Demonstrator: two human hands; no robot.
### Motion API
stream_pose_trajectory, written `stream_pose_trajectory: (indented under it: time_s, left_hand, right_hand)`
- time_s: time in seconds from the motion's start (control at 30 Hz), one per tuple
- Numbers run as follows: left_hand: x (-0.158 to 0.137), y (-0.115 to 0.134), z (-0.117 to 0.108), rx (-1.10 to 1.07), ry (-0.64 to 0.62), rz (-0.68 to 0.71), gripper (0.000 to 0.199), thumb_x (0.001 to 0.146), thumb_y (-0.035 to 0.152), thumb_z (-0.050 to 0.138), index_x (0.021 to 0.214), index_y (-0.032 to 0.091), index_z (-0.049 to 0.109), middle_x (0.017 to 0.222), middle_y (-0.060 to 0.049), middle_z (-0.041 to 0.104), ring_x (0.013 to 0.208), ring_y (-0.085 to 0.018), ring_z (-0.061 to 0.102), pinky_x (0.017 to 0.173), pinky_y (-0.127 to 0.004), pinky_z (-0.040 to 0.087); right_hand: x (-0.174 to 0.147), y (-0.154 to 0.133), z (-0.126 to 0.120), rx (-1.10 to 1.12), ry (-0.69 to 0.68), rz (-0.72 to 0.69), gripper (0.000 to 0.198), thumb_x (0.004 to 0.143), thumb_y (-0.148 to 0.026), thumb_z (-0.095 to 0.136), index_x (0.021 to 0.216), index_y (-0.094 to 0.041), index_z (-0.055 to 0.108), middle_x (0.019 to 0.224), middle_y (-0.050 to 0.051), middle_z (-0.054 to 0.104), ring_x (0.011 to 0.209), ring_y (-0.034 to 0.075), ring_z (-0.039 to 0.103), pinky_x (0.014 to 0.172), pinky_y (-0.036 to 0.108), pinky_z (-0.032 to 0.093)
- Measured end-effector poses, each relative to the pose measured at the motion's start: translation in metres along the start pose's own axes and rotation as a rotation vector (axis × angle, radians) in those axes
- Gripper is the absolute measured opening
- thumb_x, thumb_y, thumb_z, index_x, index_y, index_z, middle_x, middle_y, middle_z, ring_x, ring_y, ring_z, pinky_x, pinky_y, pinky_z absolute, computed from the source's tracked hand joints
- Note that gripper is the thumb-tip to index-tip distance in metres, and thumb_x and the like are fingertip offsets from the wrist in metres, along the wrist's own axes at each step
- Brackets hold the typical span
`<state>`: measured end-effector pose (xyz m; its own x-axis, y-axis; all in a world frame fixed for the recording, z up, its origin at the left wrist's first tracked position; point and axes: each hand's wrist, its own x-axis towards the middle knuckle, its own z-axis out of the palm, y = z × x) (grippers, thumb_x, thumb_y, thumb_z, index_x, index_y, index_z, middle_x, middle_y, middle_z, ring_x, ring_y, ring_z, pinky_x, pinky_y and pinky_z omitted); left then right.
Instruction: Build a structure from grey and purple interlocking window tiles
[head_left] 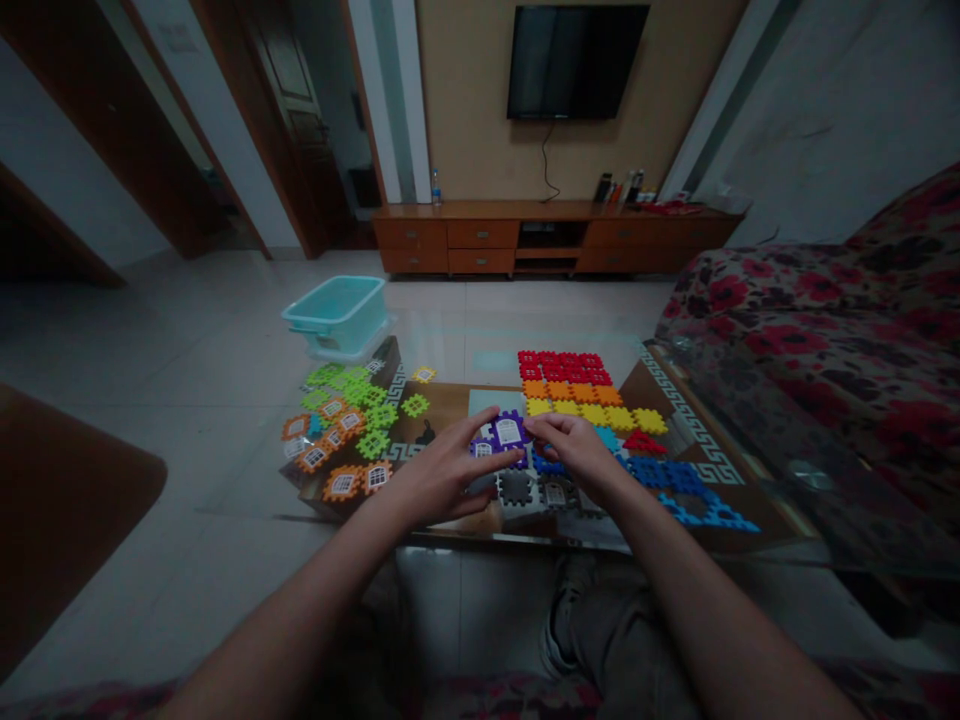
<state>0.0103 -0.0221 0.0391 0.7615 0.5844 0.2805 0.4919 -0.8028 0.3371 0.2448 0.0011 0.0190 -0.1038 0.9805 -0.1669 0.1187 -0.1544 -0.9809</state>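
Between my two hands, just above the glass table, is a purple interlocking tile with a white window print. My left hand grips its left side, the lower fingers spread beneath. The fingertips of my right hand pinch its right edge. Below my hands lie grey tiles and more purple pieces, partly covered by my fingers. Rows of red tiles, orange tiles and yellow tiles lie just beyond. Blue tiles spread to the right of my right hand.
On the table's left are loose green tiles and orange window tiles. A turquoise plastic tub stands at the far left corner. A floral sofa is on the right; a wooden TV cabinet stands along the far wall.
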Motion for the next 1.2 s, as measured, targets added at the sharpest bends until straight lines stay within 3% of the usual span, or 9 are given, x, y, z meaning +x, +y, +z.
stream_pose_trajectory:
  time_s: [0.23,0.33,0.47,0.7,0.93,1.2]
  left_hand:
    - [0.0,-0.006,-0.002,-0.016,0.0,0.001,0.068,0.082,0.018,0.065,0.143,0.038,0.042,0.163,-0.005,0.005,0.143,-0.035,0.029,0.112,-0.052,0.039]
    - [-0.003,-0.019,-0.006,-0.012,0.01,-0.09,0.073,0.08,0.016,0.064,0.145,0.035,0.037,0.158,-0.008,0.018,0.142,-0.032,0.029,0.113,-0.049,0.037]
    - [-0.013,-0.048,0.002,-0.036,-0.04,-0.234,0.073,0.072,0.022,0.067,0.14,0.026,0.038,0.138,-0.011,0.043,0.127,-0.03,0.046,0.108,-0.045,0.041]
    - [-0.026,-0.091,0.031,-0.08,-0.173,-0.398,0.06,0.063,0.028,0.069,0.118,0.018,0.048,0.12,-0.011,0.049,0.113,-0.029,0.053,0.097,-0.04,0.047]
    - [-0.016,-0.103,0.035,-0.054,-0.198,-0.398,0.046,0.064,0.033,0.069,0.104,0.02,0.052,0.105,-0.007,0.052,0.101,-0.026,0.053,0.089,-0.039,0.047]
    - [-0.013,-0.115,0.043,0.003,-0.231,-0.351,0.049,0.062,0.036,0.072,0.105,0.019,0.053,0.107,-0.008,0.052,0.101,-0.026,0.053,0.089,-0.037,0.046]
  right_hand:
    - [0.0,0.0,-0.001,-0.03,0.022,0.015,0.04,0.07,-0.054,0.071,0.081,-0.016,0.072,0.071,0.002,0.064,0.06,0.013,0.05,0.056,0.026,0.036]
    - [0.002,0.005,-0.004,-0.051,0.073,0.015,0.038,0.071,-0.054,0.07,0.08,-0.018,0.071,0.072,0.003,0.065,0.059,0.013,0.05,0.054,0.027,0.036]
    - [0.004,0.008,-0.009,-0.088,0.119,0.005,0.033,0.074,-0.053,0.067,0.078,-0.02,0.071,0.073,0.005,0.066,0.058,0.015,0.05,0.051,0.028,0.034]
    - [0.004,0.005,-0.01,-0.109,0.117,0.001,0.034,0.076,-0.052,0.064,0.079,-0.019,0.07,0.075,0.006,0.067,0.061,0.015,0.051,0.051,0.027,0.034]
    - [0.004,0.006,-0.012,-0.089,0.11,0.003,0.032,0.076,-0.052,0.066,0.077,-0.019,0.069,0.073,0.005,0.065,0.058,0.013,0.049,0.05,0.027,0.034]
    - [0.003,0.005,-0.012,-0.098,0.113,-0.007,0.037,0.075,-0.055,0.065,0.078,-0.018,0.068,0.063,0.002,0.059,0.057,0.013,0.046,0.05,0.026,0.032]
